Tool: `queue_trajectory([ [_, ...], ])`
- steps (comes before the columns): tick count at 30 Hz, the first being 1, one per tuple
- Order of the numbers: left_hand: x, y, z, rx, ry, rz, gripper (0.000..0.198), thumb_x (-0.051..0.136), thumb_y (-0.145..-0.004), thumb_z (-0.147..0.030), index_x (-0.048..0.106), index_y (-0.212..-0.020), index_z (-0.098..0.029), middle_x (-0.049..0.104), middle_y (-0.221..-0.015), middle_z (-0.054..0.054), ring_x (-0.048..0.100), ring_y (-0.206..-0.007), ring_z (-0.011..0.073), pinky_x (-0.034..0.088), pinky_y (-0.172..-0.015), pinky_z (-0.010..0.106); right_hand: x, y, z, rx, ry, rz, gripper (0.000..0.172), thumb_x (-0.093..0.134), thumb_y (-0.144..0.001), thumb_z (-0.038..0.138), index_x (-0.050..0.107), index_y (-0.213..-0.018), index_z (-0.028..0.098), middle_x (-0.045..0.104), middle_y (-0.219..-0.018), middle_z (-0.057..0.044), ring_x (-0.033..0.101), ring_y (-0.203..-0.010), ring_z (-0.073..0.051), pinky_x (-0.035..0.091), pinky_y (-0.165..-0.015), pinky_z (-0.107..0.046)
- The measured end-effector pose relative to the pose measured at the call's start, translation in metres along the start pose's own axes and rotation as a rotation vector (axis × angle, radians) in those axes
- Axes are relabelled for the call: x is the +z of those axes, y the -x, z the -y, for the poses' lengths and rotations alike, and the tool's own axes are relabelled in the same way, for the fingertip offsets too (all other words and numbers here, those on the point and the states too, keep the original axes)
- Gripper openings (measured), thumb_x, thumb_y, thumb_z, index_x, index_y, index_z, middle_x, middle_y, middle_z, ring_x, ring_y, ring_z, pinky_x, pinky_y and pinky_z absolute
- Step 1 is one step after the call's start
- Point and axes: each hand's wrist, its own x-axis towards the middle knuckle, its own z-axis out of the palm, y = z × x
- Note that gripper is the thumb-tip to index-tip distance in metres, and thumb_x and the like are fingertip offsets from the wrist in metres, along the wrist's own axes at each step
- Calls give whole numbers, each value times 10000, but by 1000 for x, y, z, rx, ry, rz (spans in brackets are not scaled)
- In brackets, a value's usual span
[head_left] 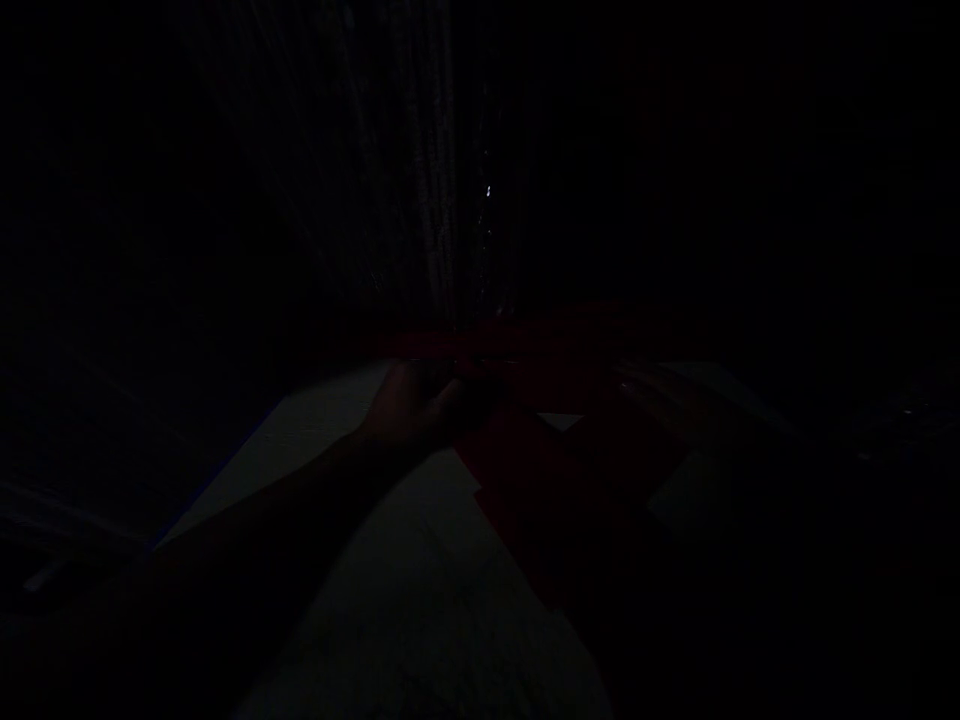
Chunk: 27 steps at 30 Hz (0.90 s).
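Note:
The picture is very dark. Red fabric [555, 470] lies in overlapping pieces on a pale surface [420, 580], with a small pale gap showing between two of them. My left hand [420, 405] is at the far part of this fabric, thumb pointing right and fingers curled round its edge; the fingertips are lost in shadow. To the right, my right hand [667, 395] rests on the red fabric with its fingers stretched out, only faintly lit.
A thin blue edge [217, 475] borders the pale surface on the left. Beyond the far side hang dim vertical strands [439, 190] with a few bright glints. Darkness hides what lies at the right and far left.

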Motion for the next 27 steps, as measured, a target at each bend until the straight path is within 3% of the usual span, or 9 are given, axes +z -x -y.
queue_trajectory([
  [8,-1,0,7,-35,1,16,268,624,-853,-344,493,-672,-194,533,-620,-11,559,-550,131,382,-444,192,-1,-2,1,-6,1,5,556,313,-1082,576,557,-1488,284,414,-1595,-25,379,-1504,-231,365,-1245,-417],
  [14,-2,-1,6,-45,18,40,213,617,-877,-319,606,-730,-165,647,-696,45,601,-589,151,428,-464,216,-3,1,7,-4,-3,-9,549,304,-1084,571,559,-1486,298,444,-1575,-32,395,-1495,-224,382,-1236,-409],
  [20,-4,-1,1,-28,-22,57,306,605,-879,-320,523,-621,-178,553,-588,-6,499,-489,99,329,-409,184,-7,2,11,7,-24,5,549,304,-1084,555,571,-1475,275,439,-1577,-45,398,-1493,-218,352,-1251,-406],
  [27,-5,0,3,-71,-52,109,374,581,-910,-426,569,-649,-159,583,-596,12,526,-514,117,338,-422,188,-7,3,13,21,-67,21,542,341,-1069,544,550,-1487,271,410,-1597,-46,369,-1511,-213,328,-1262,-402],
])
